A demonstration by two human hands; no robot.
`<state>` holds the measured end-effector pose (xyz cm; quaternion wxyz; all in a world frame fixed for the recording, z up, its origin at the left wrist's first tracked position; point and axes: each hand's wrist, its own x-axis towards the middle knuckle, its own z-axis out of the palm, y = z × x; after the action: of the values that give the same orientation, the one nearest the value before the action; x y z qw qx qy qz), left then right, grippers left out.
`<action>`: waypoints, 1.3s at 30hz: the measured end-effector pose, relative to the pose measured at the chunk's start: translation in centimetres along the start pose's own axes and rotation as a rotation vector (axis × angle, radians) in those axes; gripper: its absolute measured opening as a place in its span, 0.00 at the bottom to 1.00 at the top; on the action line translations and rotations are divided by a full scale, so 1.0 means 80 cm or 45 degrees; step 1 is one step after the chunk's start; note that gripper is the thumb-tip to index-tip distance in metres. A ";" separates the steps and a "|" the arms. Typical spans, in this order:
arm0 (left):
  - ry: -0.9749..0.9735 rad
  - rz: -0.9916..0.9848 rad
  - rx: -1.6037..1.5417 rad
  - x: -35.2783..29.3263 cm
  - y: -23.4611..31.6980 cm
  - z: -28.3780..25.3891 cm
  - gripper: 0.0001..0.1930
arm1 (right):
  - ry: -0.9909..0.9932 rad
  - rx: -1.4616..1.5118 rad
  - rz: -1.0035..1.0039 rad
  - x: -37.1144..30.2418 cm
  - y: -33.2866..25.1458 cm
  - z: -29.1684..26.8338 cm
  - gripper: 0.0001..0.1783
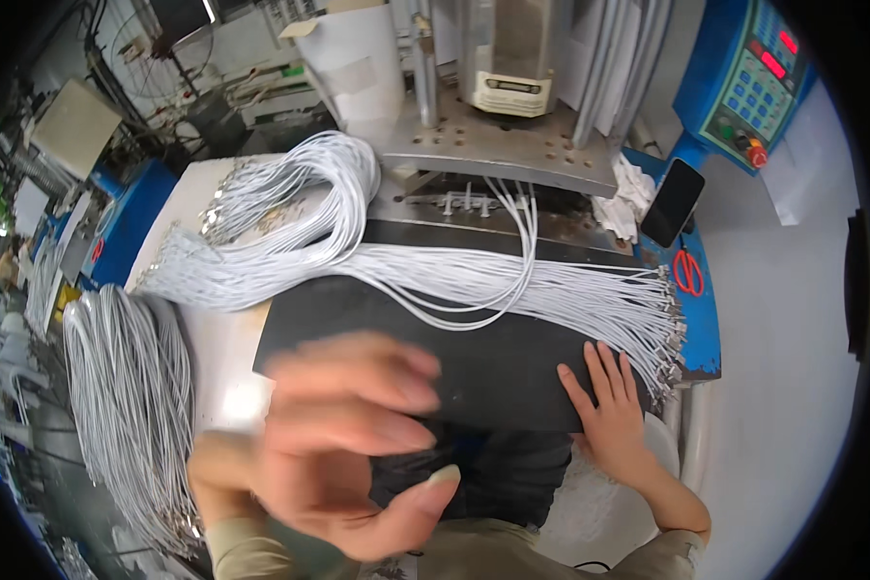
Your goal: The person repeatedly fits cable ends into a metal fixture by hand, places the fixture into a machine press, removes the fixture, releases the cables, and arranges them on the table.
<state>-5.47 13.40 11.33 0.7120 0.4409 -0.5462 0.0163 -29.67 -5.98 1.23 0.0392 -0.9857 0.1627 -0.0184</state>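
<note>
Hanging unclenched and empty, the left grip (309,447) has the white cables (435,269) at 1 o'clock, their long axis running roughly 9 to 3. The right grip (614,425), spread flat and grasping nothing, is nearer. Black mat (507,372) gives room between both grips.

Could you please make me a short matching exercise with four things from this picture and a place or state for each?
Things:
1. Black rectangular smartphone
2. The person's left hand
3. Blue control box with buttons
4. The person's right hand

Places or states:
A. Laid on the right end of the flat black sheet
B. Screen dark, just above the red-handled scissors in the picture
C. At the upper right, showing lit red displays
D. Raised near the camera, blurred, fingers curled

Pairs: 1-B, 2-D, 3-C, 4-A
</note>
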 end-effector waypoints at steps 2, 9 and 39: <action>0.255 0.015 -0.183 0.033 0.007 0.028 0.32 | 0.003 -0.025 0.028 -0.011 0.009 0.003 0.61; 0.625 -0.073 -0.053 0.034 0.038 0.010 0.34 | 0.077 0.011 -0.004 -0.002 -0.003 0.007 0.58; -0.652 0.293 0.617 -0.042 -0.213 -0.022 0.45 | -0.118 1.735 -0.204 0.236 -0.007 -0.083 0.33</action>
<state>3.08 5.66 -1.76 0.4207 0.5222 -0.7330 0.1141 -11.95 -12.03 8.34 0.6557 -0.7500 0.0396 -0.0772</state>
